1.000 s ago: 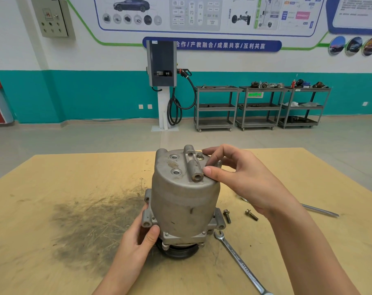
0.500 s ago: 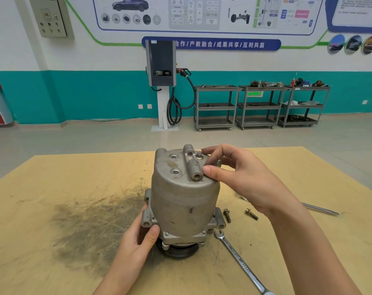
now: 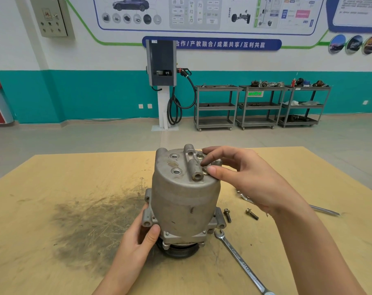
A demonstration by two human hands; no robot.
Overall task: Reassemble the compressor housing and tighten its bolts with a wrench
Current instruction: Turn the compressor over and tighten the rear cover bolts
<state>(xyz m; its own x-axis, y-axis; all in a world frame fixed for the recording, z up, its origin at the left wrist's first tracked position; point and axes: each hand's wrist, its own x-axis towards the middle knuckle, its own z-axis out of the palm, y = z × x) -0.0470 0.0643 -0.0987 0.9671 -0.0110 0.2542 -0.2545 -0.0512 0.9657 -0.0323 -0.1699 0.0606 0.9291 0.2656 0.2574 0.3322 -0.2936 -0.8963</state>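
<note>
Your right hand (image 3: 242,177) pinches a hex bolt (image 3: 206,170) atop the cast-alu compressor housing (image 3: 185,201); left hand (image 3: 138,241) grips its base lug. Chrome wrench (image 3: 242,265) lies just right of housing.

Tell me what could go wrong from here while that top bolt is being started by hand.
The right hand pinches a bolt on top of the compressor housing; started at an angle, it may cross-thread. The housing stands tall on its pulley end, steadied only by the left hand, so it could tip. The two loose bolts by the base could get knocked away.
</note>
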